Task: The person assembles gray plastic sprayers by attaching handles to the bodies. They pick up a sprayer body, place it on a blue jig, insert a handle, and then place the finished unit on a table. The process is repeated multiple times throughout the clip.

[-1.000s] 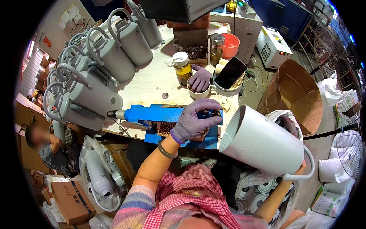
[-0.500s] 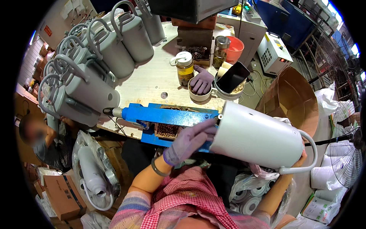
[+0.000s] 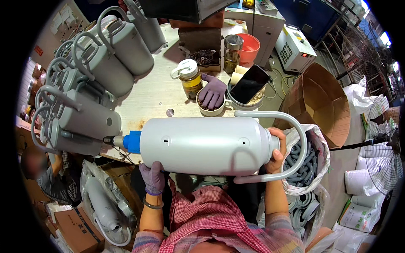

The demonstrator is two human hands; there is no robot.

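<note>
Head view: we have the silver-grey metal cylinder with a looped handle (image 3: 198, 145) near mid-dial, lying roughly level and seemingly sleeved over a blue metal machine arm (image 3: 134, 142), whose stub shows at nine o'clock. Our bare right hand (image 3: 275, 152) has fingers clamped around its neck at three; our purple-gloved left hand (image 3: 152, 178) touches its lower edge at eight, fingers partly hidden, so we cannot tell how far they close. We judge it best to support both ends evenly and avoid scraping the rim. The handle's upper tip sits near the white mug (image 3: 209, 112) past twelve; grey cylindrical bottles (image 3: 105, 65) bound ten; cream tabletop (image 3: 162, 80) gives us most room at eleven.
</note>
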